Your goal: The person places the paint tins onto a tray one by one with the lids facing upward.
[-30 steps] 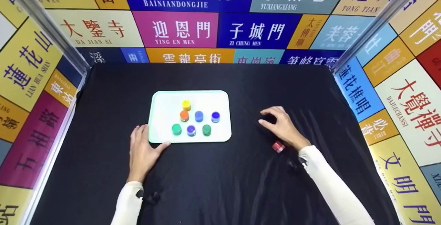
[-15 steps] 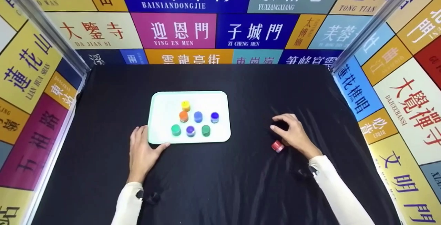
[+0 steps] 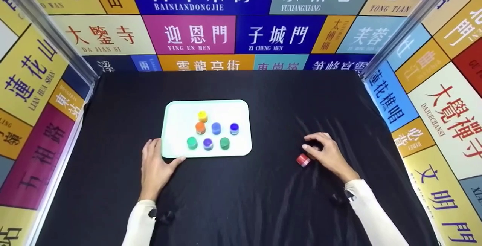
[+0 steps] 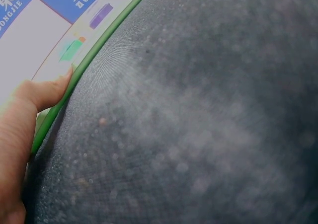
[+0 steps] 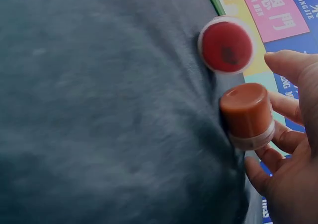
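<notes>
My left hand (image 3: 155,163) rests at the near left corner of a white tray (image 3: 173,125), its fingers along the left side and its thumb (image 4: 52,90) against the green front rim. On the tray stand several small paint pots, among them a yellow (image 3: 202,116), an orange (image 3: 200,128) and a purple pot (image 3: 208,144). To the right, my right hand (image 3: 328,153) is around a brown paint pot (image 5: 247,112), fingers behind it and thumb apart from it. The hand mostly hides this pot in the head view. Beside it is a red paint pot (image 3: 302,159).
A black cloth (image 3: 241,200) covers the table, wrinkled toward the right. Panels with coloured signs (image 3: 188,34) stand along the back and both sides, with metal posts (image 3: 406,31) at the corners.
My right hand has moved right and toward me, from beyond the red pot to the brown pot beside it. The left hand and the tray have stayed in place.
</notes>
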Demonstrator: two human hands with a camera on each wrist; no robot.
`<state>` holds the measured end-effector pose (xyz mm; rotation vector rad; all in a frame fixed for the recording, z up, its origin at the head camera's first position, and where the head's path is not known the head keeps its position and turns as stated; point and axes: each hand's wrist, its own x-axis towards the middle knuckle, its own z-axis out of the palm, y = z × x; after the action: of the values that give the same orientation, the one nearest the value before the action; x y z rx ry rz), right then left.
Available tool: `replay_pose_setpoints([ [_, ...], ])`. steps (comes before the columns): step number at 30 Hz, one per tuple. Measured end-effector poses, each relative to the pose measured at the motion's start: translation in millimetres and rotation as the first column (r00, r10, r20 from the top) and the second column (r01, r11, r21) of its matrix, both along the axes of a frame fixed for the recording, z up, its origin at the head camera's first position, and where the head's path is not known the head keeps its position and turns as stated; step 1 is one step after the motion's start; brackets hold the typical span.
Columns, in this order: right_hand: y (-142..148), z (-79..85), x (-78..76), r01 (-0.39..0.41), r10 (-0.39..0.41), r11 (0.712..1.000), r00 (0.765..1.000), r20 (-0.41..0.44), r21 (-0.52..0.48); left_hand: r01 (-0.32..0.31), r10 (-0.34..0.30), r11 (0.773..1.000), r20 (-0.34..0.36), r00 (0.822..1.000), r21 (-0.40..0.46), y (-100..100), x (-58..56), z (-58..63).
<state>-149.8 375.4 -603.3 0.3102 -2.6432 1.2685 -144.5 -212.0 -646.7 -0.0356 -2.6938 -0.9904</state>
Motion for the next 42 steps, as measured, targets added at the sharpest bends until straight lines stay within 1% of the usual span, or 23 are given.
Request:
replay_pose_setpoints([
  [8,7.3,-4.8,10.3,0.005,-0.004,1.000,1.000,0.018,-0.027,-0.002,0.002,1.000,0.003,1.000,0.006,0.1,0.5,-1.2],
  [12,12.7,-6.9,14.9,0.002,-0.002,0.999,1.000,0.009,-0.033,-0.002,0.002,1.000,0.005,1.000,0.001,-0.1,0.6,-0.6],
  [19,18.0,-8.0,24.5,-0.010,0.011,0.998,1.000,0.013,-0.067,-0.001,0.001,1.000,-0.009,1.000,-0.001,0.6,-0.2,-0.1],
  [24,7.0,15.3,37.9,-0.016,0.018,0.995,1.000,0.021,-0.095,0.001,-0.001,1.000,-0.019,1.000,-0.006,0.9,-0.9,-1.0],
  [26,5.3,21.2,42.1,-0.023,0.026,0.994,0.999,0.027,-0.103,0.000,-0.001,1.000,-0.017,1.000,-0.008,0.7,-0.8,-0.9],
  [28,10.1,15.5,43.0,-0.023,0.026,0.995,0.999,0.027,-0.098,0.000,-0.001,1.000,-0.014,1.000,-0.007,0.3,-0.8,-0.7],
  [31,20.2,1.1,41.5,-0.016,0.018,0.997,1.000,0.023,-0.077,-0.002,0.002,1.000,-0.004,1.000,-0.001,-0.4,-0.7,-0.4],
  [34,28.2,-10.1,39.3,-0.012,0.013,0.998,1.000,0.002,-0.059,-0.004,0.004,1.000,0.007,1.000,0.000,-0.7,-1.2,0.1],
  [38,31.3,-16.5,38.7,0.000,-0.002,0.999,0.999,-0.032,-0.053,-0.006,0.006,1.000,0.022,1.000,-0.002,-0.2,-1.1,1.1],
  [42,27.1,-14.8,39.6,0.022,-0.025,0.998,0.998,-0.058,-0.053,-0.007,0.007,1.000,0.024,1.000,0.004,0.4,-0.4,1.5],
])
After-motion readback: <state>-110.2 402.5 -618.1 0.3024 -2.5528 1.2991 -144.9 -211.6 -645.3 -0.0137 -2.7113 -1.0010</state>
